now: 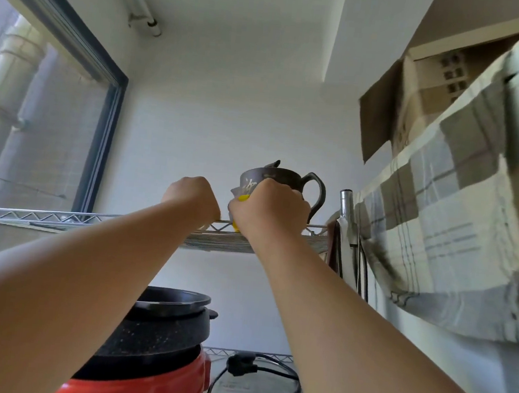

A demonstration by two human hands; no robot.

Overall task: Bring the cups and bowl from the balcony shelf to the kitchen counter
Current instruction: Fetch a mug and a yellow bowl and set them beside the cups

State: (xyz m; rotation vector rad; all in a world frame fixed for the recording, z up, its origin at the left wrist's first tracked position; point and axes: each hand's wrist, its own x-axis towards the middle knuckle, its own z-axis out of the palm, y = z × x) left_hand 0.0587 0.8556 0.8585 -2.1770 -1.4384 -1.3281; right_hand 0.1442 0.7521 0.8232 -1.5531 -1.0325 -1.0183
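Observation:
A dark brown cup [280,177] with a curved handle and pale markings stands on the top wire shelf [59,218], a second dark piece poking up behind it. My right hand [269,211] is raised to the shelf, its fingers curled round a yellow object [243,198] directly in front of the brown cup; most of that object is hidden. My left hand [193,198] is up beside it at the shelf's rim with fingers curled. The hand's back hides whatever it may hold.
Below the shelf a black pot [163,323] sits on a red cooker [144,388], with a black power cord [251,369] coiled on the lower shelf. A checked cloth [439,229] and a cardboard box [396,114] hang close on the right. A window [38,105] is at left.

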